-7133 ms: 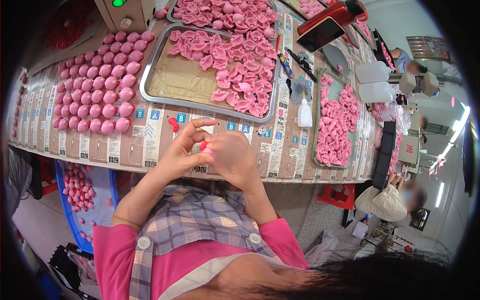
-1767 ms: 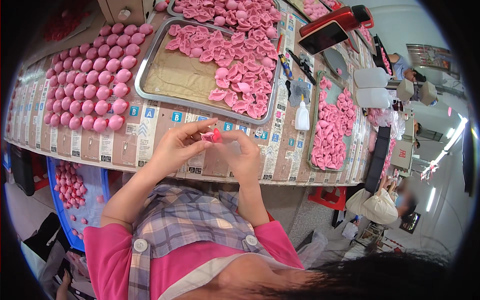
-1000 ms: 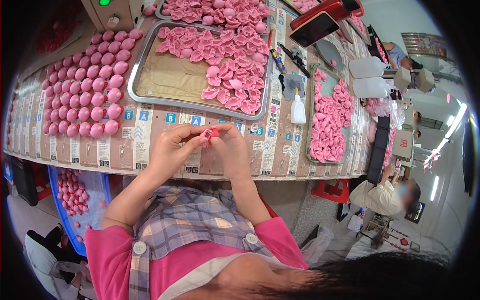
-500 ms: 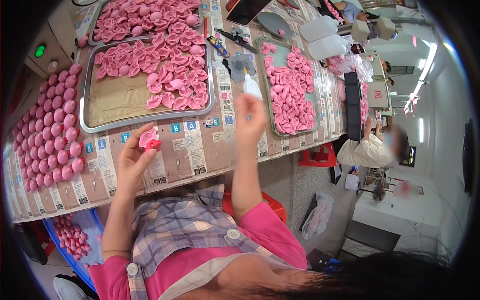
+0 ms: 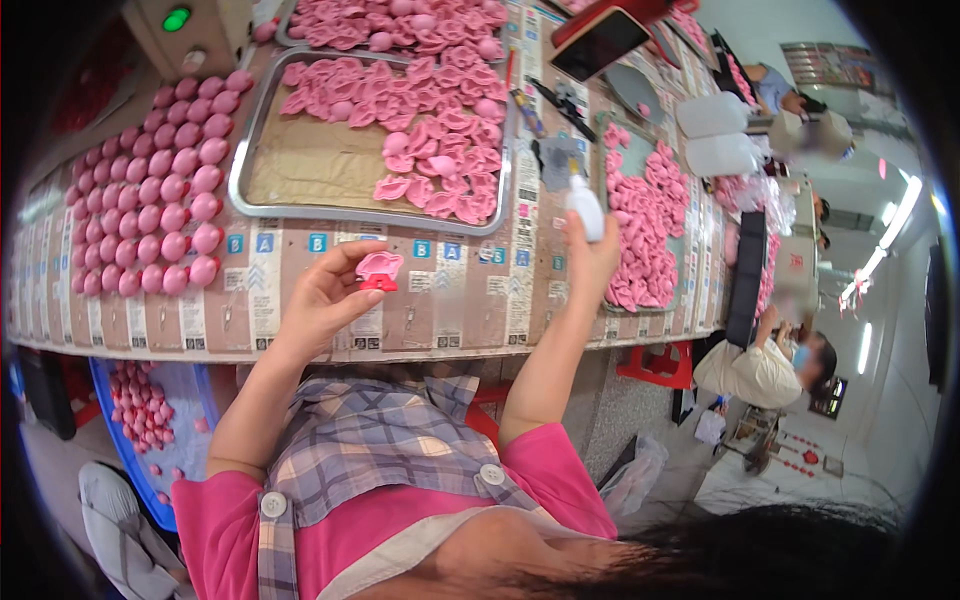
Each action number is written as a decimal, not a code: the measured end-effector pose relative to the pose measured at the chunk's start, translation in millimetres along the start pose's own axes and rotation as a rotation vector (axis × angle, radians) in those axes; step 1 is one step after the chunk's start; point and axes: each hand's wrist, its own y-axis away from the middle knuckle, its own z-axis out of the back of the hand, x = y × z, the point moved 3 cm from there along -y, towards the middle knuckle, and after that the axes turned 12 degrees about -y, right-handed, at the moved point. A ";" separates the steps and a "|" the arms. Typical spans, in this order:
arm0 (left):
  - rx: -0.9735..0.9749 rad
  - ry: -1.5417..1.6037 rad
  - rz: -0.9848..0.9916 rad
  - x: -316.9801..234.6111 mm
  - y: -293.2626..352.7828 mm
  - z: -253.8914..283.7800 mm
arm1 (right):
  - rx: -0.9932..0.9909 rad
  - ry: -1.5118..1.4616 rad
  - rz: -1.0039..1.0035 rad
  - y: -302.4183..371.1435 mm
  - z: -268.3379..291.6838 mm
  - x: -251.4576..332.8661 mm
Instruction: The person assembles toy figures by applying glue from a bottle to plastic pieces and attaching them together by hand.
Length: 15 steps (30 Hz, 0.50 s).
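Between the thumb and fingers of my left hand (image 5: 325,298) is a pink moulded shell piece (image 5: 380,264) with a small red part (image 5: 379,284) at its lower edge. It hangs over the near side of the table, in front of the large metal tray (image 5: 360,214). My right hand (image 5: 594,262) is closed around the lower end of a white squeeze bottle (image 5: 586,212), whose yellowish nozzle points up and away from me. The bottle is beside the left edge of the greenish tray (image 5: 602,160) of pink pieces (image 5: 645,230).
Rows of pink rounded pieces (image 5: 150,220) stand at the left. Behind lie a dark-screened device (image 5: 600,43), a grey dish (image 5: 633,92) and two white jugs (image 5: 712,115). A blue bin (image 5: 190,400) sits below. At the right, a co-worker in a light top (image 5: 750,372) sits by the table.
My view has turned, so the table and trays appear farther right. Both hands keep hold of their things; the left hand has tilted the shell piece more upright.
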 end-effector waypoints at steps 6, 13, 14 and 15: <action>0.077 0.034 0.022 0.1 0.2 -5.3 | 0.009 -0.794 0.187 52.8 -8.8 78.0; 0.077 0.018 -0.006 -2.1 2.2 -5.0 | 0.140 -0.841 0.365 89.4 -40.8 113.7; 0.098 0.016 0.014 0.1 2.8 -4.3 | 0.163 -0.834 0.406 92.4 -47.8 116.2; 0.119 0.013 0.034 1.7 3.5 -3.9 | 0.123 -0.838 0.429 96.2 -57.0 120.0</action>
